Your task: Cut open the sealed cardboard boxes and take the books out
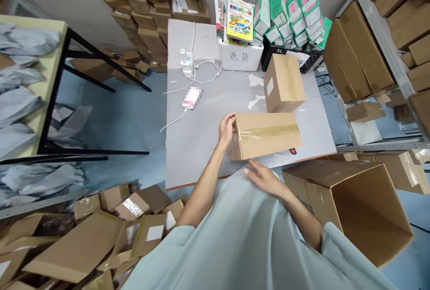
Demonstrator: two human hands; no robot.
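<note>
Apparently, the step in hand is steadying a long brown cardboard box [268,144], taped along its top, near the front edge of the grey rectangular desk [191,151]. The left hand [227,131] curls closed around its left end; the right hand [265,179], loosely open and gripping nothing, is by its near side. Shifting it would likely call for both hands.

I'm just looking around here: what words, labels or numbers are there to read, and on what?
"退货": handwritten on the white bin.
Sign on the black crate: partly hidden, unreadable.
Yellow book: colourful title, too blurred.
Green boxes: print too small.
Upright carton: white label, nothing legible.
Taped box at the left hand: no writing visible.
</note>
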